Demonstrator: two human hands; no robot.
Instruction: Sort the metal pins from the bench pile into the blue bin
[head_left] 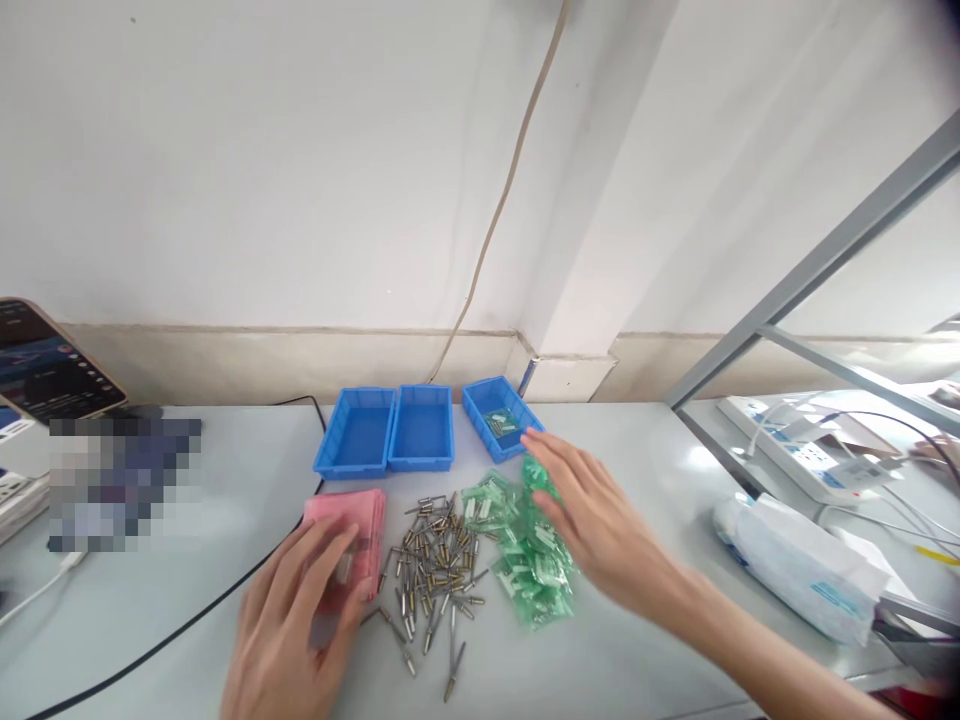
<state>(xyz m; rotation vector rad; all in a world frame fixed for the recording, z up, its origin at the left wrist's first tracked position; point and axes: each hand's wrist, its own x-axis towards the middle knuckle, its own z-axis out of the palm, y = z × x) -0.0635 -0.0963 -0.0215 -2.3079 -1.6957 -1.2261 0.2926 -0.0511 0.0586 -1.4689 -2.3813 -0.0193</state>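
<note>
My left hand (296, 610) rests over a stack of pink plastic bags (367, 510), its fingers apart and bent on the top bag. Something greyish shows beneath the fingertips, too blurred to name. My right hand (600, 510), fingers stretched out, is over the right edge of a pile of green plastic bags (536, 560) with small pieces inside; whether it touches them I cannot tell. Between the hands lies a loose heap of metal rivet-like pins (435, 560), silver and brass-coloured with thin shanks. Behind the green bags, a tilted blue tray (480, 400) holds a green bag.
Two more blue trays (360, 470) (421, 465) stand side by side near the wall. A black cable (202, 610) crosses the table at left, near a propped phone (52, 370). At right are a white soft pack (802, 570), a power strip (795, 450) and a grey metal frame (817, 250).
</note>
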